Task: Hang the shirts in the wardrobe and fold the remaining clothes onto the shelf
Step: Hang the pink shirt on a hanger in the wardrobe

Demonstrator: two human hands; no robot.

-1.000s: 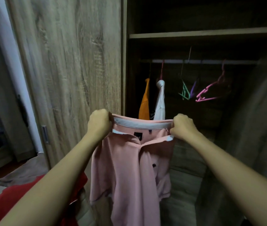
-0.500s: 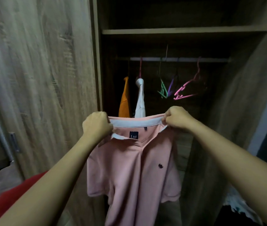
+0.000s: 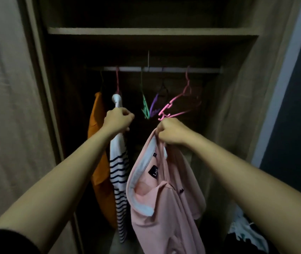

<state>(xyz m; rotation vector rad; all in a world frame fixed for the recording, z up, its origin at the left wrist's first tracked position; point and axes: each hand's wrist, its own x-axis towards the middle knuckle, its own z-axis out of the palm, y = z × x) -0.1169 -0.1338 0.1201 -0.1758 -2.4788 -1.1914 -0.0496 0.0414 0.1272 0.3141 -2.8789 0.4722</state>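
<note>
My right hand is shut on the collar of a pink polo shirt, which hangs down from it inside the open wardrobe. My left hand is closed on the shoulder of a white shirt with dark stripes that hangs from the rail. An orange shirt hangs to the left of the striped one. An empty pink hanger is on the rail just above my right hand. Green and purple hangers hang beside it.
A wooden shelf runs above the rail. The wardrobe door stands at the left and a side panel at the right. A heap of dark and light clothes lies at the bottom right.
My left hand let go of the pink shirt's collar and moved forward to the striped shirt. The pink shirt now hangs from my right hand alone, and I have moved closer to the rail.
</note>
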